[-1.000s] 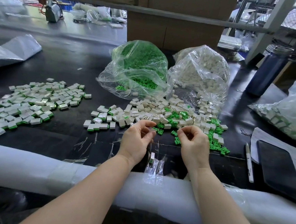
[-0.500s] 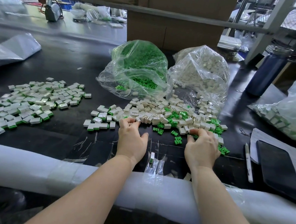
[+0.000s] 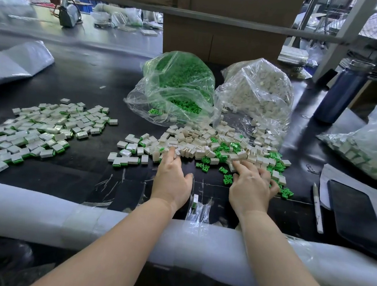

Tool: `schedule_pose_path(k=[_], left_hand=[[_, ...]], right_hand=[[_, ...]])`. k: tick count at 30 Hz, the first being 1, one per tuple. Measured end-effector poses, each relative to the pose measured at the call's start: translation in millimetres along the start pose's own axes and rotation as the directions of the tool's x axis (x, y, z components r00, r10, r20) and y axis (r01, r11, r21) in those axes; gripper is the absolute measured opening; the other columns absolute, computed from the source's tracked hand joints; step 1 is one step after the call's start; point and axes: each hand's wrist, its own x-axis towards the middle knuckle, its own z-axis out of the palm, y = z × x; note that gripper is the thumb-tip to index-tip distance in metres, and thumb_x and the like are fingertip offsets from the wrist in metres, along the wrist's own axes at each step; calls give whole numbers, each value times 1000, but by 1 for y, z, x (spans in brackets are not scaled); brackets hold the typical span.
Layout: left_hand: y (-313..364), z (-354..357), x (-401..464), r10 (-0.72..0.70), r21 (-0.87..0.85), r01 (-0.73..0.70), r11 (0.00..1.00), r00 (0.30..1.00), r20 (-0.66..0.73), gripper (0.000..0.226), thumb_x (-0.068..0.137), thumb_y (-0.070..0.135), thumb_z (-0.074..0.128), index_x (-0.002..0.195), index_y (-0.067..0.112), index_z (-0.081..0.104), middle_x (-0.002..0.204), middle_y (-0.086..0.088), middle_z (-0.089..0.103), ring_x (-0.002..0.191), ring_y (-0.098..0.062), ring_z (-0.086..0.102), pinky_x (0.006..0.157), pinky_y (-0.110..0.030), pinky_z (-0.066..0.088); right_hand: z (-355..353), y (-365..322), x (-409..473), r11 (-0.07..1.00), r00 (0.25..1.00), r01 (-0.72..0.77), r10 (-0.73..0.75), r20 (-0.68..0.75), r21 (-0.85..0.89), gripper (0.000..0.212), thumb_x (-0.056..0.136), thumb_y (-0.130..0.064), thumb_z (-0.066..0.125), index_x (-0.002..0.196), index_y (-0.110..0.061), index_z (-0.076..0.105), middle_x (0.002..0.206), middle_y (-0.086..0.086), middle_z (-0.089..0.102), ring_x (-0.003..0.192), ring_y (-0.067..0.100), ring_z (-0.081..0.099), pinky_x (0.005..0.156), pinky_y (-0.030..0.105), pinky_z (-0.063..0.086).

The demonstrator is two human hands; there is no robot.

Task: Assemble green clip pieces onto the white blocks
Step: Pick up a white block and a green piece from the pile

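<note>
A loose heap of white blocks point(image 3: 205, 144) mixed with green clip pieces point(image 3: 225, 147) lies in the middle of the black table point(image 3: 82, 178). My left hand point(image 3: 171, 175) reaches palm-down to the heap's near edge, its fingertips touching white blocks. My right hand point(image 3: 251, 183) lies palm-down with spread fingers on blocks and green clips at the heap's right front. Whether either hand holds a piece is hidden under the fingers. A spread of assembled blocks with green edges point(image 3: 43, 129) covers the left side, and a few more point(image 3: 127, 157) lie just left of my left hand.
A clear bag of green clips point(image 3: 177, 84) and a clear bag of white blocks point(image 3: 257, 91) stand behind the heap. At right: a dark blue bottle point(image 3: 342, 93), another bag point(image 3: 371, 146), a pen point(image 3: 317, 208), a black tablet point(image 3: 357, 219). A white padded rail point(image 3: 38, 211) lines the front edge.
Both hands were raised together near the table's front, fingers pinched; they have since dropped and moved forward onto the heap, the left to the white blocks, the right to the right front.
</note>
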Motion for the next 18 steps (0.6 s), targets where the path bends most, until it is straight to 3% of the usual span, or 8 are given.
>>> schedule_pose_path(k=[6, 9, 12, 15, 18], left_hand=[[-1, 1, -2, 43, -12, -43, 999, 999, -17, 62, 92, 22, 56, 144, 2, 27, 157, 1, 7, 145, -13, 2, 111, -19, 5], [0, 0, -3, 117, 7, -117, 993, 990, -73, 58, 90, 21, 58, 141, 5, 35, 153, 1, 23, 141, -14, 11, 113, -23, 9], [1, -1, -4, 199, 25, -197, 980, 973, -118, 45, 87, 18, 62, 130, 11, 53, 131, 3, 45, 124, -15, 30, 105, -20, 21], [2, 0, -6, 224, 12, -224, 974, 970, -92, 28, 86, 17, 63, 114, 14, 63, 107, 8, 42, 111, -12, 37, 91, -10, 22], [2, 0, -5, 220, 1, -221, 975, 973, -71, 20, 87, 16, 63, 107, 15, 66, 100, 10, 39, 106, -9, 37, 86, -9, 23]], right_hand=[[-4, 0, 0, 998, 997, 38, -35, -66, 55, 26, 94, -15, 52, 106, -30, 69, 119, -14, 62, 112, 18, 42, 90, 34, 13], [-10, -2, -2, 990, 992, 78, -65, -107, 120, 18, 89, -12, 60, 100, -21, 71, 106, -3, 69, 103, 22, 52, 87, 32, 20], [-13, -4, -4, 980, 991, 112, -98, -95, 163, 15, 89, -9, 59, 94, -18, 70, 98, 0, 70, 95, 22, 54, 82, 29, 24], [-13, -4, -5, 982, 991, 92, -75, -108, 166, 16, 90, -9, 56, 97, -18, 68, 100, 0, 69, 98, 22, 53, 83, 31, 25], [-13, -3, -5, 995, 998, 29, -24, -55, 93, 21, 92, -18, 54, 110, -21, 65, 111, 1, 62, 108, 23, 46, 88, 34, 25]])
